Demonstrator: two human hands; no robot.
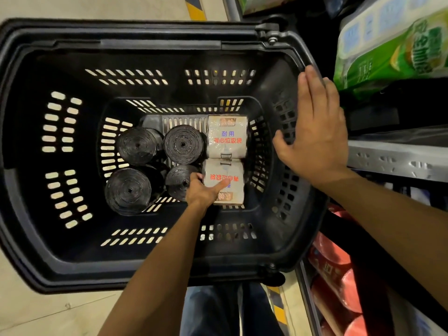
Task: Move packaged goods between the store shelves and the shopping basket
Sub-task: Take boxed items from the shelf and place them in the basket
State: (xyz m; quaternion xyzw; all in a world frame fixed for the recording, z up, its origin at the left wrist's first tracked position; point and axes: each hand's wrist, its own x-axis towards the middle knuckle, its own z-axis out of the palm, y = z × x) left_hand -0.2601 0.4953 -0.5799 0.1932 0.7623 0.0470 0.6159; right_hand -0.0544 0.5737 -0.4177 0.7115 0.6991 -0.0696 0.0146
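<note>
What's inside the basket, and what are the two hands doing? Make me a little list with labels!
basket: black plastic, seen from above, next to the store shelves
black rolls: four, standing on end in the left part of the basket bottom
far pack: wrapped, lies flat, right of the rolls
near pack: wrapped, end to end with the far pack
left hand: grips the near pack
right hand: open and flat over the basket's right side, holds nothing
shelves: green pack above, red packs below
</note>
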